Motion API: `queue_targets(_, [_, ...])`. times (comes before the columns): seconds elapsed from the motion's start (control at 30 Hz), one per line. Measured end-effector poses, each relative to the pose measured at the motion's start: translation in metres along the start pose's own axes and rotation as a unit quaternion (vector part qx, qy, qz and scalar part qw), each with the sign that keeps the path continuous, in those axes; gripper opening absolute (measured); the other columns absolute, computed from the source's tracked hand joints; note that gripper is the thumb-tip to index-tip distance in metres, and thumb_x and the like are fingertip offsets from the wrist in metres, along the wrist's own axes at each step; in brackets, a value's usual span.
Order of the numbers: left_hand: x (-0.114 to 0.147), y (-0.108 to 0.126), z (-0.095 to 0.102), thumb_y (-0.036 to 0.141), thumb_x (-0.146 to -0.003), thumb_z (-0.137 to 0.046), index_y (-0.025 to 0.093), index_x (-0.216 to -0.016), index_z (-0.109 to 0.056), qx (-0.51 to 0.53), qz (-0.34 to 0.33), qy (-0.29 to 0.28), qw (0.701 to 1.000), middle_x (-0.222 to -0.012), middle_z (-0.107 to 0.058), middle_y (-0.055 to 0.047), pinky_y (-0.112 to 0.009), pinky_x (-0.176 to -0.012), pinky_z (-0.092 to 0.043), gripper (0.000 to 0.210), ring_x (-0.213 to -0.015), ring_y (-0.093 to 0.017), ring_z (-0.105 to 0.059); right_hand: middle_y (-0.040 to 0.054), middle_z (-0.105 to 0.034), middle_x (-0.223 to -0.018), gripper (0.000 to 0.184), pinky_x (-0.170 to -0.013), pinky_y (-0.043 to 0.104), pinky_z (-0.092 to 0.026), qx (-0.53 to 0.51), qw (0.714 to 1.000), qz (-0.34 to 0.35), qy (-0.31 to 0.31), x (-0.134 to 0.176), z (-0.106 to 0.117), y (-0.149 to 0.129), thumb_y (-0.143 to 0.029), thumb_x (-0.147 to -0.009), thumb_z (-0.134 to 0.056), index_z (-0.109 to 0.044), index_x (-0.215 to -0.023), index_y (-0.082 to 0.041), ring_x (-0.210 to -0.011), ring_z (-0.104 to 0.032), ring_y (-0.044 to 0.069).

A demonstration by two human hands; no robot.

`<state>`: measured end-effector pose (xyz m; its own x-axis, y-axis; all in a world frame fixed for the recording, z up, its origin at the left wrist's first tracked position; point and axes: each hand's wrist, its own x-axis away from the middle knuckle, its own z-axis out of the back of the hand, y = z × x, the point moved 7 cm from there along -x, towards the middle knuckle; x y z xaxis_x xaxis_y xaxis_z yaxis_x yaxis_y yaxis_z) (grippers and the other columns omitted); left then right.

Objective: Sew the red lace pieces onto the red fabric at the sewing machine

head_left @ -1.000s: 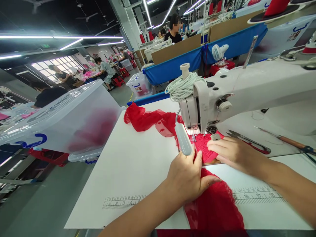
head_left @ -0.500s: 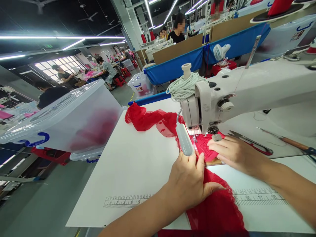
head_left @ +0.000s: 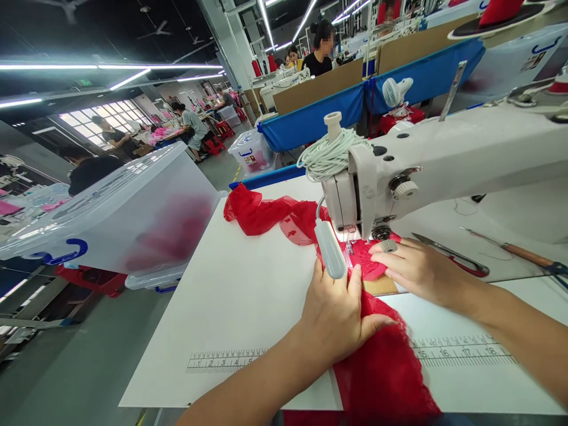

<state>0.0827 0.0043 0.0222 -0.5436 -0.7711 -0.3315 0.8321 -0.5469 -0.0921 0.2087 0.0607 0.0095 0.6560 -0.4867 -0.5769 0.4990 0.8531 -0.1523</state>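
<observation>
Red lace fabric runs from the table's front edge up under the presser foot of a white sewing machine. My left hand rests palm down on it, just before the needle area. Its thumb is spread to the right, and a grey lamp hides some fingertips. My right hand lies to the right of the presser foot, fingers stretched flat on the lace. Beyond the foot, more sheer red fabric lies bunched on the white table.
Scissors-like snips and a wooden-handled awl lie right of my right hand. Pale cord is coiled on the machine head. A printed ruler crosses the table front. A clear plastic bin stands at left; people sit farther back.
The lace between my hands has shifted a little toward the needle, baring more of the tan strip before it. Both hands have moved slightly left, still on the fabric.
</observation>
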Motion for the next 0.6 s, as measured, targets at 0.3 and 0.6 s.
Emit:
queue_targets(0.3, [-0.006, -0.003, 0.002, 0.081, -0.087, -0.016, 0.005, -0.110, -0.066, 0.047, 0.009, 0.023, 0.999, -0.101, -0.065, -0.019, -0.041, -0.071, -0.053, 0.094, -0.082, -0.028, -0.062, 0.0064, -0.066, -0.081, 0.028, -0.057, 0.032, -0.040, 0.103, 0.995, 0.004, 0.009, -0.006, 0.015, -0.010, -0.004, -0.085, -0.042, -0.064, -0.082, -0.019, -0.072, -0.059, 0.020])
queue_targets(0.6, [0.000, 0.007, 0.005, 0.079, -0.088, -0.014, 0.006, -0.101, -0.067, 0.061, -0.013, 0.029, 0.998, -0.099, -0.066, -0.020, -0.039, -0.063, -0.053, 0.090, -0.078, -0.027, -0.063, 0.0093, -0.071, -0.112, 0.028, -0.085, 0.037, -0.051, -0.021, 0.998, 0.063, 0.006, -0.002, 0.018, -0.034, -0.008, -0.091, -0.043, -0.064, -0.108, -0.015, -0.100, -0.064, 0.022])
